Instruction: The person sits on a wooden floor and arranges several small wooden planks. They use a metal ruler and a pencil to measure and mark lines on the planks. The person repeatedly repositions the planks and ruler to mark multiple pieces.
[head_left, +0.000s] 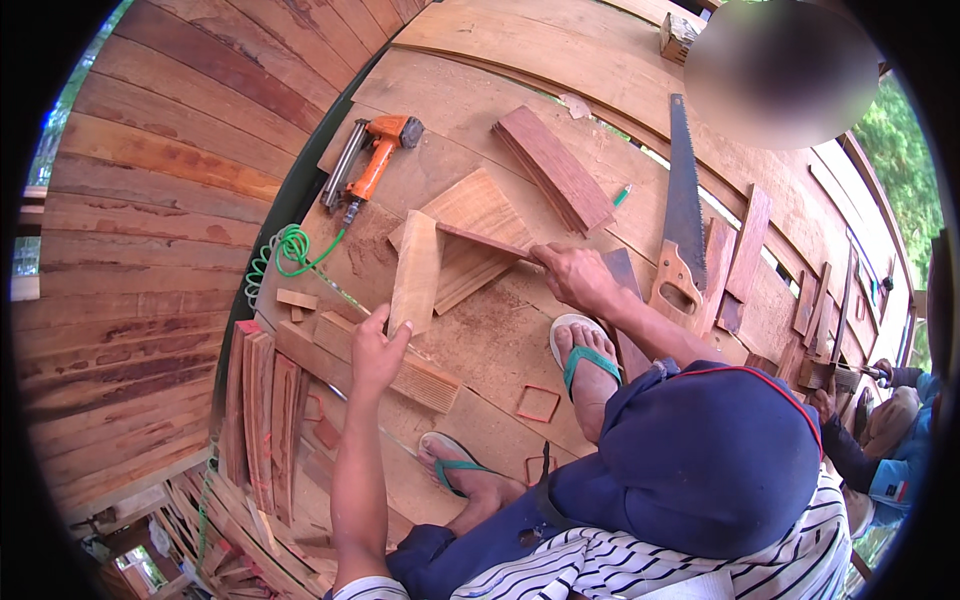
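My left hand grips the lower end of a short pale wooden board, thumb on one side and fingers on the other. In my right hand is one end of a thin reddish-brown wooden strip. The strip's far end meets the pale board near its top right edge; whether they touch or only overlap, I cannot tell. Beneath both lie wider light-brown boards, with sawdust around them. Below my left hand rests a thick block of wood.
An orange nail gun with a green air hose lies at the far left. A handsaw and stacked dark red planks lie beyond my right hand. More planks stand at the left. Another person works at the right.
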